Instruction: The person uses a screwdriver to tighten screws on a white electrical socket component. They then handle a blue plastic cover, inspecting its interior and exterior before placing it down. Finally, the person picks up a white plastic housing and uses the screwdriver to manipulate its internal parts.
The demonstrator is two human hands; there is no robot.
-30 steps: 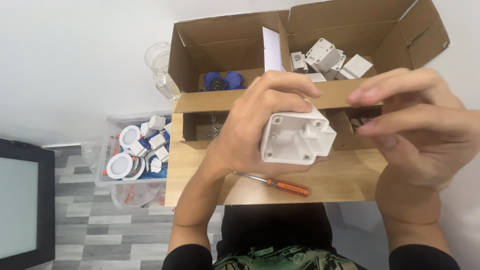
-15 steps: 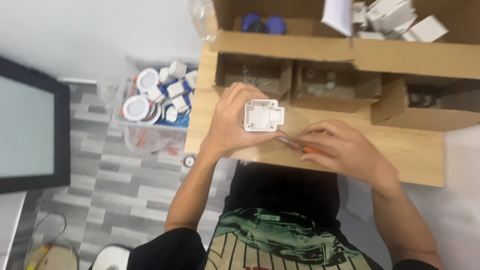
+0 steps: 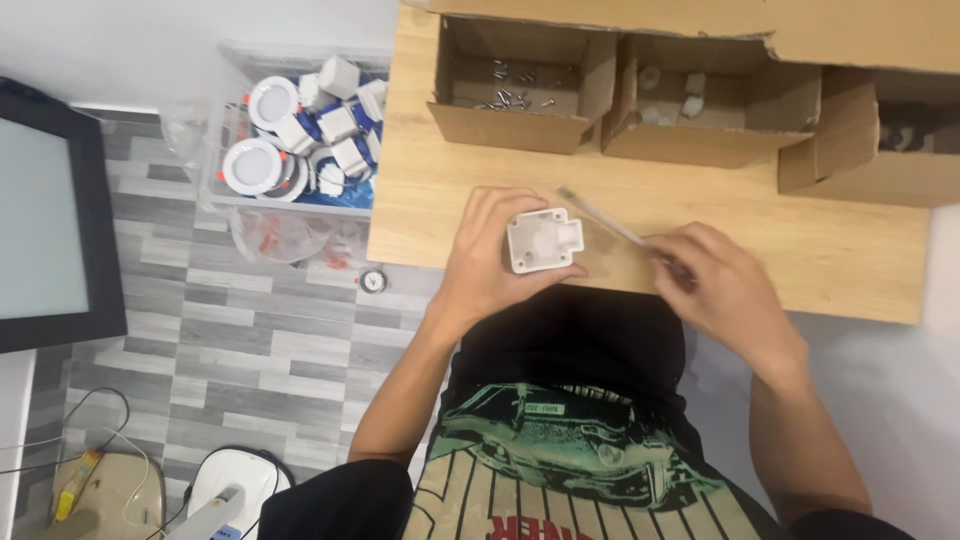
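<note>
So I'm looking straight down at the bench here and the main thing is this little white plastic housing (image 3: 544, 240), squarish, with a round raised bit in the middle of the face and small tabs sticking out at the corners. It's sitting just above the near edge of the wooden table (image 3: 800, 235), right over my lap. My left hand (image 3: 490, 255) is wrapping around it from the left side, fingers curled over the top edge and thumb tucked underneath, so that hand is clamping it snugly. My right hand (image 3: 715, 285) is closing around the handle end of a screwdriver (image 3: 605, 216), and the thin metal shaft is poking out up and to the left, with the tip sitting just above the housing's top right corner; it's blurry, so I can't tell if it's actually touching. Further back I'm seeing 3 open cardboard boxes (image 3: 510, 85) in a row, the left one with a scatter of small screws (image 3: 515, 95) in it. Off the table's left edge there's a clear plastic bin (image 3: 290, 205) on the floor, holding round white light fittings (image 3: 252, 165).
</note>
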